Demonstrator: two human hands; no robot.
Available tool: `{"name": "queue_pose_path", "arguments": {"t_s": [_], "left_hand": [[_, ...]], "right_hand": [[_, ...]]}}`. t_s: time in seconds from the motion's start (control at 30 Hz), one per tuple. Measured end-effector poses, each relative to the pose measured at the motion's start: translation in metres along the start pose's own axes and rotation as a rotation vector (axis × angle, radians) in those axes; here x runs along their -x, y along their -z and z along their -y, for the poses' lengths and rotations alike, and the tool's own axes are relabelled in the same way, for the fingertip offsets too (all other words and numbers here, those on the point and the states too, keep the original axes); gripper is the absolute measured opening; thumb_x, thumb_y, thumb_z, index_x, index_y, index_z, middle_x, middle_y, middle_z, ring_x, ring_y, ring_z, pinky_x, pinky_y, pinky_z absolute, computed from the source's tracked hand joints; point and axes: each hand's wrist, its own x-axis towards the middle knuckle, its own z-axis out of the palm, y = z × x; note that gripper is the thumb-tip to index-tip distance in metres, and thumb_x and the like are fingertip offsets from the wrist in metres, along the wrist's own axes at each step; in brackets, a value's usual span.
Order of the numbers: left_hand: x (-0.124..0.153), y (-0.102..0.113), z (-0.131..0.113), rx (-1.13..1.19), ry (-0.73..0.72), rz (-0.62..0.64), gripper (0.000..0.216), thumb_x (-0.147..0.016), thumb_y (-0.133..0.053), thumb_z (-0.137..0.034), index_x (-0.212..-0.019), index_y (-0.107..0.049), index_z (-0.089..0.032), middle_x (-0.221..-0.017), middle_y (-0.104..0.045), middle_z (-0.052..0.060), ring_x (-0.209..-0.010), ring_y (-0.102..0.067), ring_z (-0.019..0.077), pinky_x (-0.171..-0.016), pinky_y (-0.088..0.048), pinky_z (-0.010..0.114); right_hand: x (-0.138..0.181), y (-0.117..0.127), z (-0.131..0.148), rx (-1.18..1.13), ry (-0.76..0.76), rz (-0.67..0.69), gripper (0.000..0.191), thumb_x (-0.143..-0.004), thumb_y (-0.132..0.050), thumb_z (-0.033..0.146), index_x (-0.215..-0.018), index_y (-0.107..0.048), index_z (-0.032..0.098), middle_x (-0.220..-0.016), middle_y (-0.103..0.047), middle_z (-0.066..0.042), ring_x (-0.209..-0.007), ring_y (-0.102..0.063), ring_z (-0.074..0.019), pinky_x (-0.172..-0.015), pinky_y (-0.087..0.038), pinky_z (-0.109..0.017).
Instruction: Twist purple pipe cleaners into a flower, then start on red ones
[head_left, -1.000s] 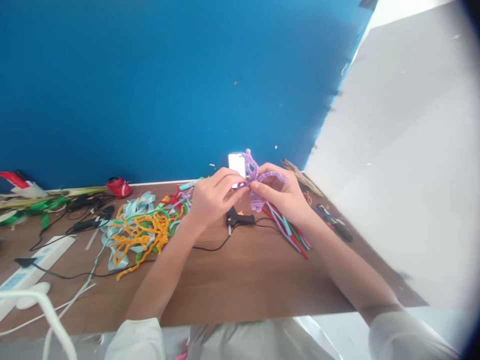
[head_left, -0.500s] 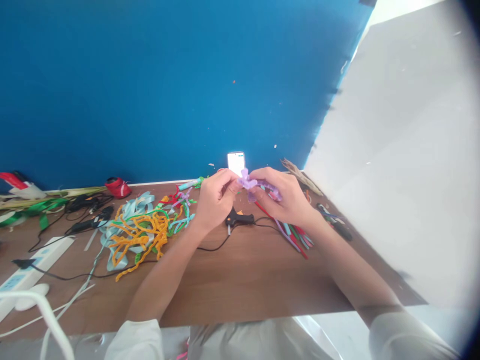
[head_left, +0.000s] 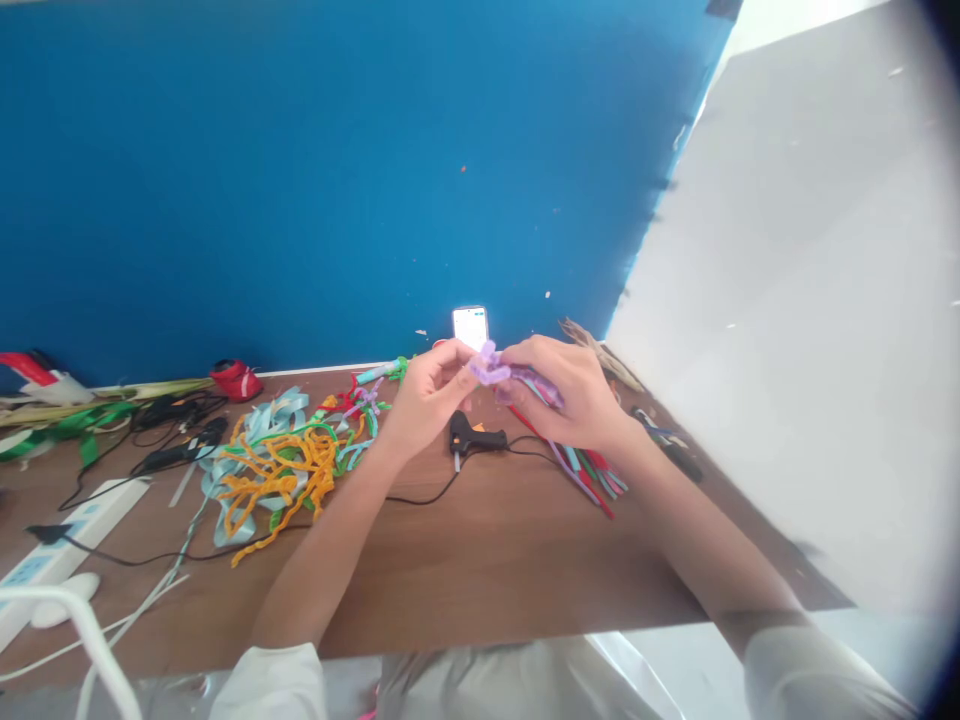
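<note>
Between my two hands, above the far part of the table, is a purple pipe cleaner [head_left: 491, 372] bent into loops. My left hand [head_left: 433, 392] pinches its left side with thumb and forefinger. Closed around the right part is my right hand [head_left: 561, 388], with more fuzzy purple stem showing under its fingers. A black glue gun [head_left: 477, 437] lies on the table just below the hands. Under my right hand and forearm rests a bundle of red, purple, teal and green pipe cleaners [head_left: 592, 480], partly covered.
A lit phone [head_left: 470, 327] leans at the blue wall. Left lie orange pipe cleaners [head_left: 292, 470], pale blue ribbon [head_left: 225, 470], a red roll [head_left: 236, 379] and a white power strip [head_left: 75, 535]. Dark tools [head_left: 671, 445] sit at the right edge. A black cord [head_left: 427, 498] crosses the wood.
The purple loops have turned slightly between the fingers. Both hands stay nearly in place, still holding it; the view has shifted a little.
</note>
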Motion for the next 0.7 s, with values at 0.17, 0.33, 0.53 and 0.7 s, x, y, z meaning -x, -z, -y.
{"name": "queue_pose_path", "arguments": {"t_s": [0.17,0.33,0.53,0.7], "left_hand": [[0.002,0.002,0.013,-0.624,-0.546,-0.186,0.022,-0.089,-0.072,-0.029,-0.108,-0.064,-0.02,-0.096,-0.071,0.002,-0.064,-0.059,0.0076,-0.059,-0.045,0.021],[0.001,0.005,0.022,-0.88,-0.782,-0.227,0.022,-0.094,-0.067,-0.025,-0.114,-0.062,-0.019,-0.097,-0.075,0.004,-0.076,-0.068,0.012,-0.065,-0.05,0.022],[0.001,0.005,0.029,-0.924,-0.771,-0.217,0.013,-0.1,-0.055,-0.024,-0.11,-0.063,-0.019,-0.093,-0.075,0.006,-0.076,-0.068,0.0139,-0.066,-0.046,0.024],[0.001,-0.001,0.025,-0.781,-0.488,-0.305,0.027,-0.102,-0.048,-0.036,-0.087,-0.063,-0.019,-0.071,-0.065,0.002,-0.061,-0.056,0.0128,-0.06,-0.036,0.027]], "right_hand": [[0.0,-0.001,0.008,-0.423,-0.378,-0.05,0.007,-0.094,-0.064,0.024,-0.1,-0.062,0.021,-0.074,-0.068,0.002,-0.059,-0.063,-0.0121,-0.056,-0.048,-0.026],[-0.004,0.001,0.011,-0.608,-0.531,-0.088,0.015,-0.088,-0.073,0.03,-0.092,-0.066,0.019,-0.078,-0.065,0.001,-0.065,-0.061,-0.0116,-0.061,-0.05,-0.026],[-0.006,0.0,0.014,-0.782,-0.687,-0.026,0.024,-0.086,-0.075,0.038,-0.09,-0.062,0.019,-0.072,-0.063,0.002,-0.059,-0.06,-0.0121,-0.057,-0.051,-0.027],[-0.003,-0.003,0.011,-0.581,-0.567,0.049,0.019,-0.094,-0.065,0.038,-0.098,-0.062,0.02,-0.078,-0.066,0.0,-0.064,-0.062,-0.013,-0.06,-0.049,-0.027]]}}
